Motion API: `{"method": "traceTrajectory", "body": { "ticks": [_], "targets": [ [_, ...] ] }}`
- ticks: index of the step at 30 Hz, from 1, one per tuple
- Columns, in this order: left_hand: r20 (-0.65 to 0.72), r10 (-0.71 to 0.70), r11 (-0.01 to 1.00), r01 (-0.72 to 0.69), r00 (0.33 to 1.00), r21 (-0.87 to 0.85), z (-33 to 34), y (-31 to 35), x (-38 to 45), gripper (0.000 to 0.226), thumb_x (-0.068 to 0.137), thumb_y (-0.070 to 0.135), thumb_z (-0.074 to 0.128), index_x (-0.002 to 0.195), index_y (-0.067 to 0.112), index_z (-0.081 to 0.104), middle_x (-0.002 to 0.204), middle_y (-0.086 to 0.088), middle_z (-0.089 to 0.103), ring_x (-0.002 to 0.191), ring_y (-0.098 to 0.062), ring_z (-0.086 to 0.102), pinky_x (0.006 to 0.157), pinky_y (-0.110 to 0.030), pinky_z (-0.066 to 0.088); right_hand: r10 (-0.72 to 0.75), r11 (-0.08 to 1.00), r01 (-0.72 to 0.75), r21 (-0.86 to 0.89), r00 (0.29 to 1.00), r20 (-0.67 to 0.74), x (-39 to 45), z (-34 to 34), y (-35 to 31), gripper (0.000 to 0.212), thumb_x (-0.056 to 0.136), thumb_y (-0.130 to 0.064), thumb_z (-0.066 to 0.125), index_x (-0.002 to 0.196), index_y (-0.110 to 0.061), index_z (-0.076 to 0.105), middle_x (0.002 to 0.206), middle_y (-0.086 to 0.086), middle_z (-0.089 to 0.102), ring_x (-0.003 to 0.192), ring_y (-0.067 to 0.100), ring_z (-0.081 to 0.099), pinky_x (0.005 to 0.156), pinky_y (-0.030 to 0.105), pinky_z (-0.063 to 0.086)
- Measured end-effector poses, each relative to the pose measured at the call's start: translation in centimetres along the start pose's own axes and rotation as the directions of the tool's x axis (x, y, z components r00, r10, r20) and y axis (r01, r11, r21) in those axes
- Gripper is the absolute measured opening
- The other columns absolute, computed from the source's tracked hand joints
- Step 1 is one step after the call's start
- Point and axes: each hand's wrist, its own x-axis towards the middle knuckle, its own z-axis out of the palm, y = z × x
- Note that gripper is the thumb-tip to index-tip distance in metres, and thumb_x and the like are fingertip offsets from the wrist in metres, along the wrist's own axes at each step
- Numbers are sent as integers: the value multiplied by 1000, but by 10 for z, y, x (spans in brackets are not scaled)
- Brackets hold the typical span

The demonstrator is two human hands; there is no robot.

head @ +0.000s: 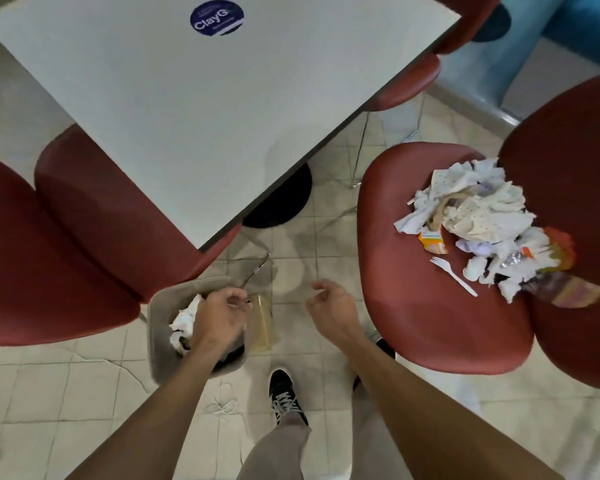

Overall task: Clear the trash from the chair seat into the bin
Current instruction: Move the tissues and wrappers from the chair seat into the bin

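A red chair seat [413, 271] on the right carries a heap of crumpled paper trash [475, 209], an orange carton [432, 241], a white plastic fork [452, 276] and coloured wrappers [565, 285]. On the floor at lower left stands a grey bin [160, 327] with white paper inside. My left hand [219, 315] hovers over the bin's mouth, fingers curled and pinching a thin clear plastic wrapper [262, 323] that hangs at the bin's right edge. My right hand [329, 308] floats between bin and chair, fingers loosely apart and holding nothing.
A white table [205, 98] with a blue round sticker [217, 17] fills the upper middle, its black base [281, 199] on the tiled floor. Red chairs [49, 244] stand on the left and behind the table. My black shoe [284, 396] is near the bin.
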Motion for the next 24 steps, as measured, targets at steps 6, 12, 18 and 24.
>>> {"method": "traceTrajectory", "body": {
  "ticks": [6,12,18,24],
  "targets": [
    [118,117,990,-125,986,64,63,72,15,15,77,15,76,87,24,70,84,8,69,82,-12,66,80,-23,49,81,996,-76,37,980,-181,31,-97,45,29,80,-14,63,109,-18,66,83,-3,66,83,17,62,76,26,49],
    [196,154,975,-180,969,127,144,153,32,18,78,23,76,94,27,70,90,10,69,87,-10,65,88,-31,52,179,982,-159,97,950,-256,68,-189,92,35,83,-16,64,118,-17,62,113,2,65,105,20,62,94,35,49],
    [260,187,961,-231,947,151,226,231,51,18,76,25,76,83,37,65,85,11,67,84,-14,66,81,-31,53,198,976,-159,146,932,-304,114,-264,123,32,81,-9,62,111,-18,64,95,-7,64,82,11,61,77,27,48],
    [341,306,905,-383,889,188,311,307,75,20,76,24,75,95,31,70,86,12,66,84,-13,64,81,-30,51,301,947,-234,220,886,-353,172,-317,157,37,82,-22,62,119,-17,61,113,5,63,101,21,61,80,26,43]
  ]
}}
